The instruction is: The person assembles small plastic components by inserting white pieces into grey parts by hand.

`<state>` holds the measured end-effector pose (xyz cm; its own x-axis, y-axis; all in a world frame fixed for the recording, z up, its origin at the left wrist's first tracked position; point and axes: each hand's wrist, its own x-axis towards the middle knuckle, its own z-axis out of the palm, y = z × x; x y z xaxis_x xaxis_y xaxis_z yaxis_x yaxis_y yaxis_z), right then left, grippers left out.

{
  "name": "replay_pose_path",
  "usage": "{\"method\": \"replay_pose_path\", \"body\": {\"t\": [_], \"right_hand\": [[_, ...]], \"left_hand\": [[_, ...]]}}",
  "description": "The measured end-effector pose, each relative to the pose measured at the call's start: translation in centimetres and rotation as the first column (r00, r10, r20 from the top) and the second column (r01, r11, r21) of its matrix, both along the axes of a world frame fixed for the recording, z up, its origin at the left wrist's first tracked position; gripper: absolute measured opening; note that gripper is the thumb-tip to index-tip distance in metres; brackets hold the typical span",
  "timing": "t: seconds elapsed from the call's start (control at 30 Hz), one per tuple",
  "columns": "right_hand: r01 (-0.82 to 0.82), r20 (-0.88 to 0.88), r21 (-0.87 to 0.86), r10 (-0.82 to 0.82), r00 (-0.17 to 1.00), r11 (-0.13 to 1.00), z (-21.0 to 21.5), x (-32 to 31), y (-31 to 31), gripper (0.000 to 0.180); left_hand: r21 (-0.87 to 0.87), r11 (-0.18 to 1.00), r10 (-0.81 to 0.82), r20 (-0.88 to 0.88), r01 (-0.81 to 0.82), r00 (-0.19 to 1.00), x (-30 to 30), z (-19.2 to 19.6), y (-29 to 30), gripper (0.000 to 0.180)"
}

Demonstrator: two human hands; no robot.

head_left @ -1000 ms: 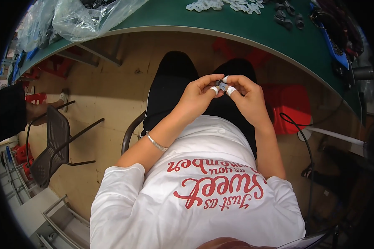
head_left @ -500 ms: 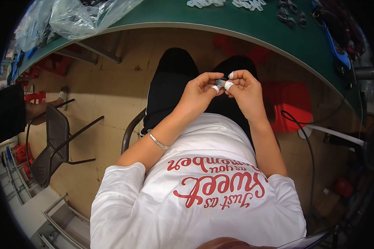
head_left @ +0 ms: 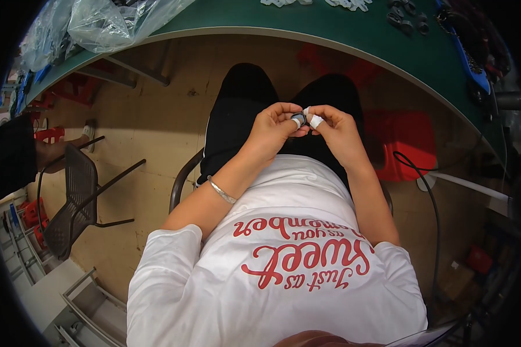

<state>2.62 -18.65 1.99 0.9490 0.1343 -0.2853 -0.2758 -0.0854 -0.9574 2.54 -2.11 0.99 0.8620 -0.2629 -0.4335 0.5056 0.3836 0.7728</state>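
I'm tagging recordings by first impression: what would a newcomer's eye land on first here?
Probably the big red lettering on the white T-shirt, lower middle. Above it, just over the picture's centre, the left hand and right hand meet at a small dark part, their white thumb wraps standing out. Then, upper left, the crumpled clear plastic bag on the green table.

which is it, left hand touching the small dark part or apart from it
Touching: the head view shows the left hand pinching the small dark part between thumb and fingers.
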Motion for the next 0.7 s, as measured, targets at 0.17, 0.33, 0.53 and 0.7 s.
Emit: {"method": "replay_pose_path", "body": {"t": [0.17, 0.33, 0.53, 0.7], "right_hand": [[-0.031, 0.087, -0.008, 0.032, 0.996, 0.999, -0.9, -0.1, -0.3, 0.016], [-0.033, 0.05, -0.027, 0.034, 0.998, 0.999, -1.0, -0.1, -0.3, 0.016], [-0.046, 0.024, 0.046, 0.045, 0.999, 0.998, -1.5, -0.3, -0.3, 0.015], [-0.061, -0.008, 0.03, 0.061, 0.998, 0.998, -1.5, -0.2, -0.5, 0.015]], "left_hand": [[0.006, 1.0, 0.012, 0.028, -0.012, 1.0, -0.4, -0.5, -0.4, 0.023], [-0.055, 0.998, 0.004, -0.052, -0.007, 0.999, -0.4, -0.6, -0.2, 0.021], [0.001, 1.0, 0.023, -0.034, -0.023, 0.999, -0.7, -0.9, -0.2, 0.021], [-0.028, 1.0, -0.012, -0.053, 0.011, 0.998, -0.5, -0.5, 0.0, 0.022]]}}
